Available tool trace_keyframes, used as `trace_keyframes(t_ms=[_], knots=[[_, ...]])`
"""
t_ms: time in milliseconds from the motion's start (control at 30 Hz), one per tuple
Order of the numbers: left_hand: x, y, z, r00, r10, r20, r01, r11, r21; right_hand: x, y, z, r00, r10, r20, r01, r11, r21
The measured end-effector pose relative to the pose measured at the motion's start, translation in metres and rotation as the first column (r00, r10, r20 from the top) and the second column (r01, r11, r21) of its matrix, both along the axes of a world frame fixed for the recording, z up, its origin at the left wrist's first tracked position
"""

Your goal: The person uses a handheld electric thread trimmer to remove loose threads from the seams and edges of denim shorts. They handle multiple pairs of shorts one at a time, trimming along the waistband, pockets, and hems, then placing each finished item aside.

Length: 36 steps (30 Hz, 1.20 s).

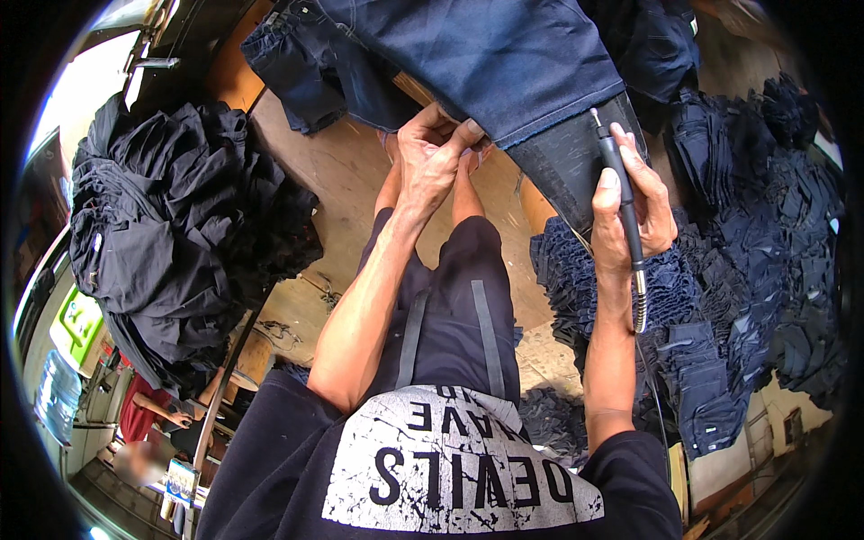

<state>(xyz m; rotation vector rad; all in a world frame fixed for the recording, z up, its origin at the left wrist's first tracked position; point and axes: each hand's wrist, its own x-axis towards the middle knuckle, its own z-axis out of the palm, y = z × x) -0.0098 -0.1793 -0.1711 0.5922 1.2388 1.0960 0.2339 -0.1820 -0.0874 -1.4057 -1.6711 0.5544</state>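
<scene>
A dark blue denim garment [504, 63] is draped at the top middle, its hem running slantwise over a dark, flat, worn-looking surface [558, 162]. At the hem's left corner my left hand [436, 148] is closed, thumb and fingers pinched together on the garment's edge; the fingertips are partly hidden. My right hand [637, 202] grips a black pen-shaped rotary tool [627, 200] with a small metal tip and a spring-sleeved cable at its back end. The tip lies at the hem's right end; whether it touches the cloth I cannot tell.
A big heap of black garments [180, 234] rises at the left. Stacked dark denim pieces [720, 288] fill the right side, and another bunched garment [324, 72] hangs beside the hem. The tool's thin cable [655, 396] runs down past my right arm. Another person [148, 396] is at lower left.
</scene>
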Motion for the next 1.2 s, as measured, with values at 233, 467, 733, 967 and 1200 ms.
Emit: trace_keyframes(t_ms=[233, 467, 733, 967, 1200], knots=[[0.0, 0.001, 0.002, 1.0, 0.004, 0.012, -0.004, 1.0, -0.024, 0.001, 0.003, 0.002, 0.997, 0.058, 0.046, -0.057, 0.998, -0.014], [-0.001, 0.002, 0.002, 1.0, -0.002, 0.005, 0.002, 1.0, -0.008, 0.001, 0.004, 0.007, 0.99, 0.125, 0.068, -0.123, 0.992, -0.031], [0.001, 0.002, -0.003, 0.999, 0.033, 0.029, -0.034, 0.999, 0.032, -0.006, 0.005, 0.007, 0.987, 0.159, -0.003, -0.159, 0.987, -0.006], [0.0, -0.001, -0.005, 0.999, 0.0, 0.041, 0.0, 1.0, -0.009, -0.01, 0.007, 0.012, 0.978, 0.207, -0.014, -0.207, 0.978, -0.028], [0.0, 0.001, -0.004, 1.0, 0.018, 0.025, -0.018, 1.0, 0.012, -0.015, 0.01, 0.008, 0.956, 0.288, -0.05, -0.286, 0.957, 0.044]])
